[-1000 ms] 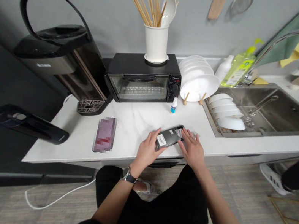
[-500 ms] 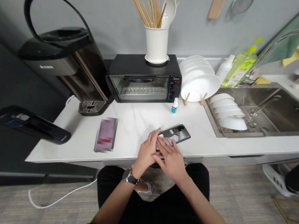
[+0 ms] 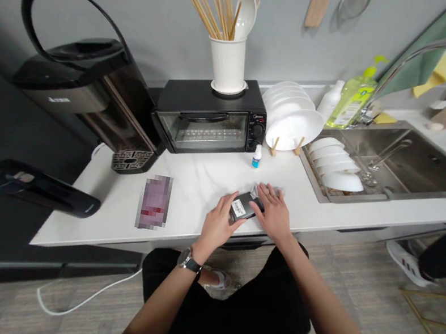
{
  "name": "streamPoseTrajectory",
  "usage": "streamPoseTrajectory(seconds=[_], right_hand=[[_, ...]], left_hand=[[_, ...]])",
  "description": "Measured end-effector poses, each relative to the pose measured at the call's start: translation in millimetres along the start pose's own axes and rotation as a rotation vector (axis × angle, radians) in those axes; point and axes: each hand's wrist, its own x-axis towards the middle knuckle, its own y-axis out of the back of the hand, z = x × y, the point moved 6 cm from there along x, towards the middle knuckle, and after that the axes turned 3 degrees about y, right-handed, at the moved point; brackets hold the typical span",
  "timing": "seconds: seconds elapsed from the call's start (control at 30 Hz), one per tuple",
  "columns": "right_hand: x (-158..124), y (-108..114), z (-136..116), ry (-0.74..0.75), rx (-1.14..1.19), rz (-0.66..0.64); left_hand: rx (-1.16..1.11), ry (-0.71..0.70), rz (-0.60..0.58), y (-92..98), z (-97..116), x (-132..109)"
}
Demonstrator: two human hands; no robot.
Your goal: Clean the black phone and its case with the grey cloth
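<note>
A dark smartphone (image 3: 247,205) with a white label lies back side up near the counter's front edge. My left hand (image 3: 216,224) grips its left end between thumb and fingers. Over its right end my right hand (image 3: 274,215) lies with the fingers pressed down on a crumpled pale cloth (image 3: 254,191). Most of that cloth, along with the phone's camera end, is hidden under the right hand. Behind them stands a small white bottle (image 3: 256,157) with a blue label.
A blurred purple rectangular item (image 3: 154,202) lies to the left. A black toaster oven (image 3: 210,113), a drink dispenser (image 3: 85,91) and racked white plates (image 3: 295,125) line the back. On the right is a sink (image 3: 421,167) with white bowls (image 3: 337,167).
My right hand has slid right along the phone with the cloth, away from my left hand. The phone's labelled left part now shows and its camera end is covered. The view has shifted slightly.
</note>
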Motion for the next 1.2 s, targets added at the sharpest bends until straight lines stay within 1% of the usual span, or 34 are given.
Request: streamPoseTrajectory(seconds=[0.1, 0.2, 0.3, 0.37, 0.47, 0.57, 0.67, 0.73, 0.77, 0.83, 0.9, 1.0, 1.07, 1.13, 1.2], right_hand=[[1.9, -9.6, -37.4, 0.115, 0.068, -0.050], [-8.8, -12.8, -66.7, 0.161, 0.121, -0.066], [-24.6, -10.0, -79.7, 0.177, 0.170, -0.087], [-35.0, -6.2, -80.5, 0.180, 0.188, -0.097], [-46.4, -0.7, -68.1, 0.154, 0.160, -0.076], [-46.0, 4.6, -36.3, 0.053, 0.068, 0.009], [-30.6, 8.2, 0.8, -0.072, -0.020, 0.080], [-15.0, 6.8, 14.5, -0.107, -0.042, 0.073], [-7.2, 5.2, 15.9, -0.108, -0.047, 0.065], [4.7, 0.3, 6.8, -0.077, -0.052, 0.055], [9.3, -7.0, -16.0, -0.008, -0.042, 0.044], [1.6, -17.5, -57.3, 0.106, 0.008, 0.022], [-9.4, -19.1, -75.5, 0.141, 0.050, 0.022], [-21.7, -16.9, -82.8, 0.173, 0.099, 0.014], [-33.8, -12.7, -80.5, 0.213, 0.135, -0.003]], left_hand=[[-0.018, 0.021, -0.010, -0.9, -1.7, -1.4], [-0.031, 0.040, -0.017, -0.6, -3.1, -3.8], [-0.034, 0.026, -0.033, 0.0, -2.1, -5.7], [-0.028, 0.010, -0.043, -0.6, -0.9, -6.1], [-0.018, 0.016, -0.022, -1.2, -1.0, -5.2], [-0.025, 0.025, 0.018, -0.9, -1.8, -3.0], [-0.034, 0.033, 0.032, -0.6, -3.4, -0.3], [-0.040, 0.044, 0.037, -0.3, -5.3, 1.4], [-0.045, 0.048, 0.040, -0.3, -6.2, 2.1], [-0.058, 0.051, 0.042, -0.6, -7.3, 2.9], [-0.066, 0.058, 0.036, -1.4, -8.2, 2.5], [-0.050, 0.065, 0.038, -1.8, -8.9, -0.4], [-0.043, 0.056, 0.044, -1.4, -8.5, -3.1], [-0.047, 0.050, 0.039, -1.7, -7.8, -5.1], [-0.043, 0.061, 0.026, -2.7, -7.4, -5.5]])
